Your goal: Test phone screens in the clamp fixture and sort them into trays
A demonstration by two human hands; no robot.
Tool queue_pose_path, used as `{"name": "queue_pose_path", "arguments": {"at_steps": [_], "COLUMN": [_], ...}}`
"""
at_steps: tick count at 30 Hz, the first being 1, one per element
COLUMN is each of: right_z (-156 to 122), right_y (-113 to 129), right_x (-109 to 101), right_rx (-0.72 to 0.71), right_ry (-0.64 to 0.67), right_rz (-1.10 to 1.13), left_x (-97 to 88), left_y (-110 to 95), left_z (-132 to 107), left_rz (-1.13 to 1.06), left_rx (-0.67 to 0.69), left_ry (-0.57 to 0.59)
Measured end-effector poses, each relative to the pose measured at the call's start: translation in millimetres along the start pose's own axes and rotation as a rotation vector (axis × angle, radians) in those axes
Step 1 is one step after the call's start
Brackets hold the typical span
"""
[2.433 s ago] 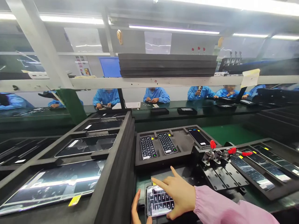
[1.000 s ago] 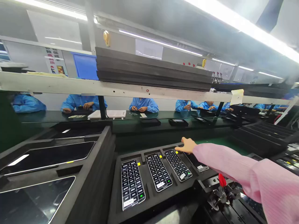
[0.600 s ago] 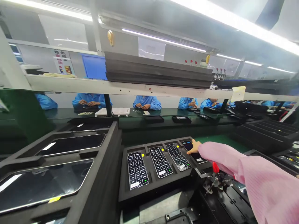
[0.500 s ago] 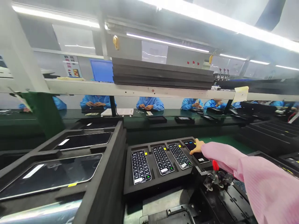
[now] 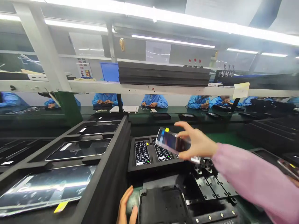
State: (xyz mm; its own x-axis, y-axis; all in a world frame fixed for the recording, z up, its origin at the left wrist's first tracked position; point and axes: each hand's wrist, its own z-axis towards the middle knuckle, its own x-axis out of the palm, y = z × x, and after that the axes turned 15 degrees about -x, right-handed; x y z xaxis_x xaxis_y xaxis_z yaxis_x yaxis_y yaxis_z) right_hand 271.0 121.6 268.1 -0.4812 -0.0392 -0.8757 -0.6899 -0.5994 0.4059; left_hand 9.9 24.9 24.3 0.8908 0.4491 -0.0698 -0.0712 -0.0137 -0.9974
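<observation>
At nine o'clock, a big black foam tray (image 5: 109,174) holds dark tablets (image 5: 79,149). At twelve, stacked dark trays (image 5: 163,73) sit on a white shelf (image 5: 93,87), with people in blue coats (image 5: 154,101) seated beneath. A pale note (image 5: 241,90) hangs at two.

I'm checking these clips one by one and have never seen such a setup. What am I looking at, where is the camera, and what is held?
There is no machine here: the one picture comes from a camera worn on a person's head, looking forward and down at their two bare hands. The right hand, in a pink sleeve, holds a phone with a lit screen above a black foam tray. Two other phones lie in that tray's slots, screens showing white grids. The left hand is open at the bottom edge, beside a black fixture. To the left, larger trays hold big dark glass panels. Across the green bench, other people in blue coats work at their own places.
</observation>
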Motion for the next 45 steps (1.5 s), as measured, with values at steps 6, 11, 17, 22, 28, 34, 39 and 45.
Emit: {"name": "queue_pose_path", "arguments": {"at_steps": [6,11,17,22,28,34,39,45], "right_z": [-47.2,-52.3,-59.7,-62.8,-74.6,-87.9,-91.3,-94.9], "right_y": [19.0,0.6,-5.5,-17.5,-22.9,-22.2,-25.7,-30.8], "right_x": [147.9,183.5,179.6,174.2,155.1,121.8,81.9,59.0], "right_rx": [-0.213,-0.194,-0.201,-0.176,-0.131,-0.104,-0.048,-0.069], "right_ry": [0.304,0.396,0.432,0.51,0.637,0.32,-0.348,-0.818], "right_rz": [0.009,0.006,0.024,-0.121,-0.376,-0.209,-0.058,-0.115], "left_x": [3.7,6.5,7.9,23.2,62.7,84.1,86.0,80.3], "left_y": [-4.1,-8.0,-16.1,-27.5,-41.3,-39.3,-41.8,-44.3], "left_z": [6.2,2.0,5.1,4.4,8.3,19.3,17.9,3.5], "left_rz": [0.06,0.174,0.267,0.388,0.599,0.626,0.569,0.483], "left_rx": [-0.211,-0.122,-0.045,0.001,0.075,0.169,0.242,0.282], "left_ry": [0.173,0.208,0.238,0.368,0.542,0.63,0.714,0.832]}}
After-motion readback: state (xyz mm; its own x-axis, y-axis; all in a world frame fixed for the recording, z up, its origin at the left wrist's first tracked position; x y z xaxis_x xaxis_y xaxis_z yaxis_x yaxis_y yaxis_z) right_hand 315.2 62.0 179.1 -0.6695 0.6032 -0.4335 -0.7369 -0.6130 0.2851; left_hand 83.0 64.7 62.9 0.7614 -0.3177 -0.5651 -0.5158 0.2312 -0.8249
